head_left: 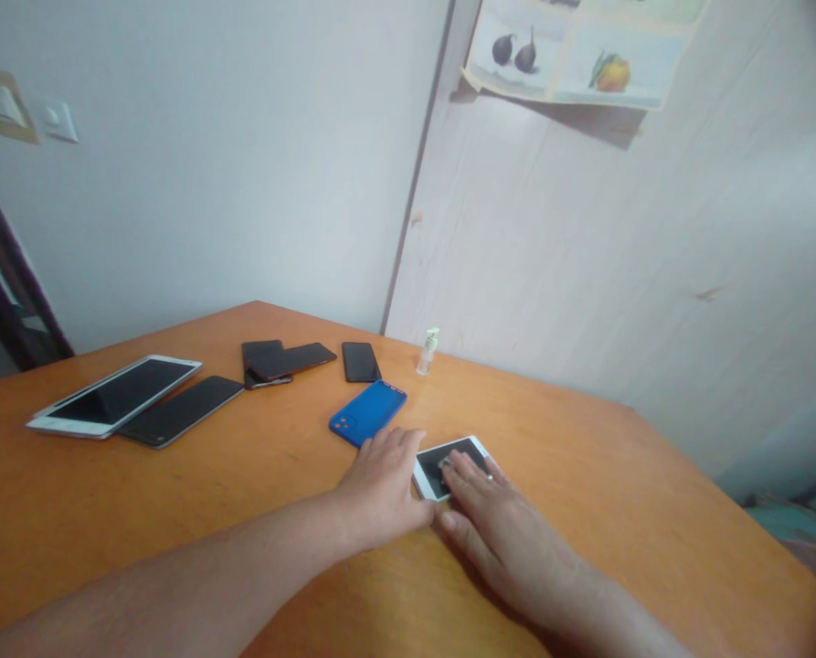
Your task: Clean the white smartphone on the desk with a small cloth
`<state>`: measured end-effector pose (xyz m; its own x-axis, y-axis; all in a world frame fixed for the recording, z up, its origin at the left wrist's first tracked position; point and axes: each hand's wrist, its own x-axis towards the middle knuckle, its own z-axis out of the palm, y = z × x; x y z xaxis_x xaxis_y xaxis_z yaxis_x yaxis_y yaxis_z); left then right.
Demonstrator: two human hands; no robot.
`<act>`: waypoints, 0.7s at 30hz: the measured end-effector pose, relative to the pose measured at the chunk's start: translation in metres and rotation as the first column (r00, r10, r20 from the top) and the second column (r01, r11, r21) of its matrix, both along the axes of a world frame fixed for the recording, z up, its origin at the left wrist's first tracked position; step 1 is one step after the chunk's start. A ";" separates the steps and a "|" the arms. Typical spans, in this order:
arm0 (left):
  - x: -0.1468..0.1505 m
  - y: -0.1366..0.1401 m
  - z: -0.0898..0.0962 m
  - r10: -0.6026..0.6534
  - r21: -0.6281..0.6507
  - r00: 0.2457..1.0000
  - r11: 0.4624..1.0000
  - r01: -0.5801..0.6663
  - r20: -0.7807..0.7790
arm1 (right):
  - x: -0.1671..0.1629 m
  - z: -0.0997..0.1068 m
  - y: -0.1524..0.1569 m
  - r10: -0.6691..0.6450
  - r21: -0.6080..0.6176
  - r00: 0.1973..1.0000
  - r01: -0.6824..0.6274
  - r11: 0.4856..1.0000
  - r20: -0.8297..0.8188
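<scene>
A white smartphone with a dark screen lies face up on the wooden table. Around its left end, my left hand is closed, with the thumb on the near side and the fingers on the far side. My right hand presses its fingers onto the screen. Under those fingertips shows a small pale crumpled cloth, mostly hidden. Just beyond my left hand lies a blue phone case, partly behind its fingers.
A small clear pump bottle stands near the table's back edge. A black phone and two overlapping dark phones lie to its left. Farther left, a white tablet sits beside a large black phone. Walls rise behind the table.
</scene>
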<state>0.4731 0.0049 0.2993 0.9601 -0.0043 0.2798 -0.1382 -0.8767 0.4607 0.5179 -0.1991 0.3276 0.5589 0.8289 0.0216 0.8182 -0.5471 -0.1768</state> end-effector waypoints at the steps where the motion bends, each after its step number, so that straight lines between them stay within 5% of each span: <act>1: 0.000 0.000 0.000 -0.006 -0.007 1.000 1.000 0.006 0.006 | -0.006 0.002 0.002 0.065 0.006 0.997 -0.065 0.998 -0.030; 4: 0.000 0.000 0.000 -0.014 -0.023 1.000 1.000 0.014 0.004 | -0.003 0.001 0.001 0.090 0.014 0.994 -0.089 0.996 -0.056; 9: -0.001 -0.001 0.002 -0.016 -0.025 1.000 1.000 0.016 -0.007 | 0.027 -0.011 -0.009 -0.212 0.005 0.976 0.212 0.977 0.051; 16: -0.001 -0.001 -0.002 -0.031 -0.048 1.000 0.998 0.030 0.000 | 0.000 0.002 0.002 0.102 0.049 0.993 -0.099 0.994 -0.055; 21: -0.004 -0.006 0.003 -0.067 -0.031 0.998 0.997 0.067 -0.013 | 0.031 -0.013 -0.011 -0.222 0.022 0.974 0.221 0.975 0.052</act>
